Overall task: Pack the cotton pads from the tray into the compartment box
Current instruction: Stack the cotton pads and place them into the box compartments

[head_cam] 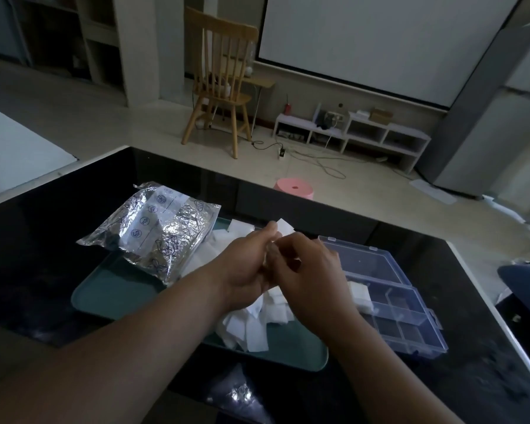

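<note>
Now — hands [247,266] [312,270] apparently pinch cotton pad [284,228] | above tray [114,289]

Left hand [245,264] and right hand [312,276] meet above the teal tray [117,289] and together pinch a white cotton pad [285,228], one corner standing clear above the fingers. Loose cotton pads [251,325] lie heaped in the tray. A crinkled foil bag [162,231] lies partly on its far left. The clear compartment box [404,319] sits just right of the tray, lid open, with white pads in one compartment. All rest on a black table [43,240].

White cotton pads [259,325], teal tray [117,293]
</note>
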